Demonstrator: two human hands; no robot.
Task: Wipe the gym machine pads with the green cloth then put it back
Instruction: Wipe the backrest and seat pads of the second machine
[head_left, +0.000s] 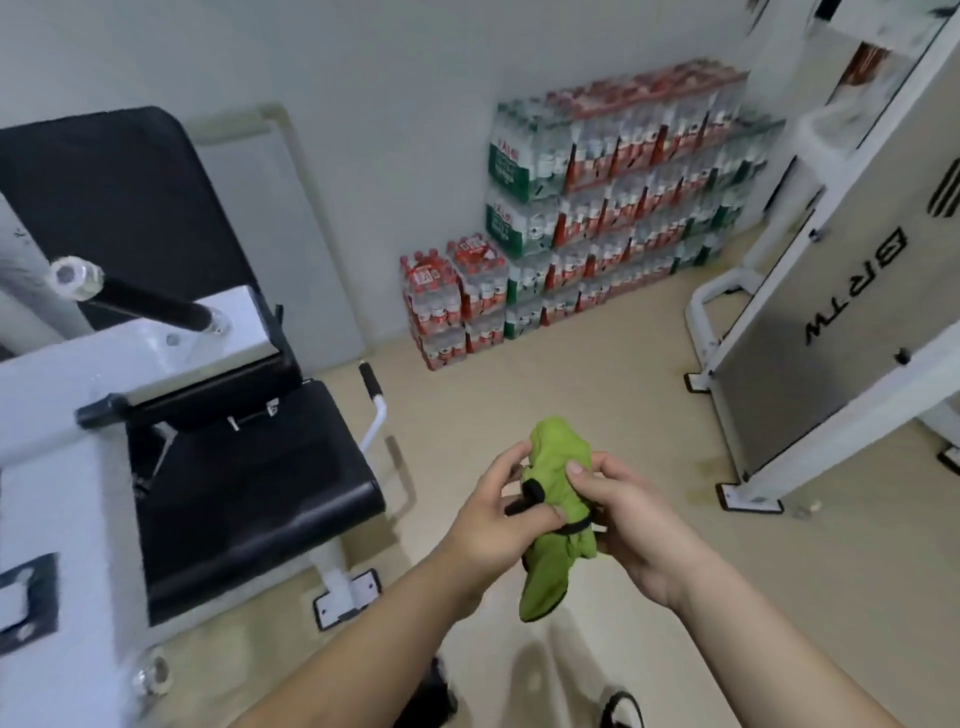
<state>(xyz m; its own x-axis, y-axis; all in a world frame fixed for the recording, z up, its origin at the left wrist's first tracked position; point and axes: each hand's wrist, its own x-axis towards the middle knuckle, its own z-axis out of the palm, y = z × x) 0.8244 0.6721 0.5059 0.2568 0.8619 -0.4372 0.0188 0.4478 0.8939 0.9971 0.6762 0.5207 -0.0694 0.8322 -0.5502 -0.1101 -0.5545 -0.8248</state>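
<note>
In front of the black seat pad (249, 493) and back pad (114, 208) of the white machine, both hands pinch the bunched green cloth (558, 514) at chest height: the left hand (491, 525) grips its side, the right hand (631, 525) closes on the other, probably gathering it into a wad for wiping. A neighbouring machine's panel (810, 353) reads "SRTM", seen inverted; labels on the stacked water packs (613, 208) are too blurred to read.

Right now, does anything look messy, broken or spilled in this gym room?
Nothing stands out. The bunched green cloth is held in both the left hand and right hand. The black padded seat looks whole, the stacked packs of water bottles sit neatly against the wall, and the beige floor shows no spill.
</note>
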